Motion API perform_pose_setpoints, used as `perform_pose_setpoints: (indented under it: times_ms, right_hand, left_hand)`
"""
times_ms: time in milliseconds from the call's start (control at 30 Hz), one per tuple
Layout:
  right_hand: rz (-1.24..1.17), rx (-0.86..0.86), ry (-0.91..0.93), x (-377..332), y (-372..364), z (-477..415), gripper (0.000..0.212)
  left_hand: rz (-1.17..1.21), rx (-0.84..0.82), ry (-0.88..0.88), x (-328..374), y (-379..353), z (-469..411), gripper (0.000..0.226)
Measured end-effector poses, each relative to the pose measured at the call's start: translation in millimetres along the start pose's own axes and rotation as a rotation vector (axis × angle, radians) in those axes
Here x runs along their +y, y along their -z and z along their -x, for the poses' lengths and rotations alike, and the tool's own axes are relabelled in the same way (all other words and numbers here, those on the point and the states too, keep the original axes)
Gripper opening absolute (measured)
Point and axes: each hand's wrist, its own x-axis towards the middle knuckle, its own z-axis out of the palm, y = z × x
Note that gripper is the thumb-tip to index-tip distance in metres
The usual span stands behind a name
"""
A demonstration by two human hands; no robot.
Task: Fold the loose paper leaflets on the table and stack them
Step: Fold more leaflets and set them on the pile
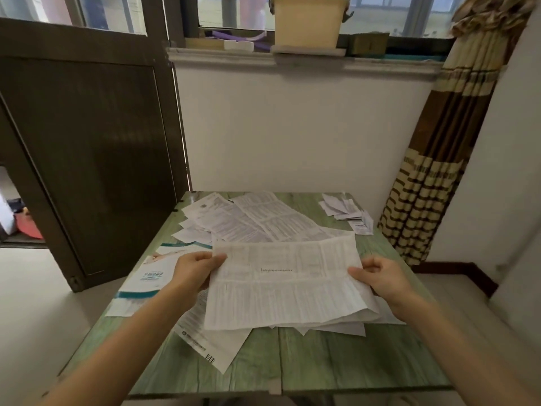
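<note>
A large creased white leaflet (287,282) with fine print is held up over the middle of the green table (322,361). My left hand (194,269) pinches its left edge with the thumb on top. At the sheet's right edge my right hand (377,276) pinches it the same way. Several loose unfolded leaflets (248,218) lie spread behind it, and more sheets (205,338) lie under it toward the front. A small heap of folded leaflets (347,212) sits at the far right corner.
A glossy teal-and-white brochure (149,276) lies at the table's left edge. A dark door panel (87,156) stands to the left, a white wall behind, and a striped curtain (424,186) hangs at the right.
</note>
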Motion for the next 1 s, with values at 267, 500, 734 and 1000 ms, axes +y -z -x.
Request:
perform_pose_setpoints:
  times_ms: [267,500,734,1000]
  right_hand:
    - [-0.08,-0.101,-0.08,6.1,-7.7,1.7,0.013]
    - [0.067,-0.063,0.004,2.3,-7.1,0.6,0.015]
    - [0.479,0.081,0.124,13.3,-25.4,1.1,0.032]
    - [0.935,-0.137,0.719,-2.1,-95.5,22.5,0.045]
  left_hand:
    - [-0.038,0.009,0.075,-16.6,-12.8,0.8,0.009]
    - [-0.05,0.003,0.045,-15.3,-11.3,-3.0,0.012]
    - [-0.393,0.161,-0.214,-40.4,-21.3,-12.3,0.027]
    - [-0.453,0.21,-0.394,-62.1,-27.4,-14.6,0.025]
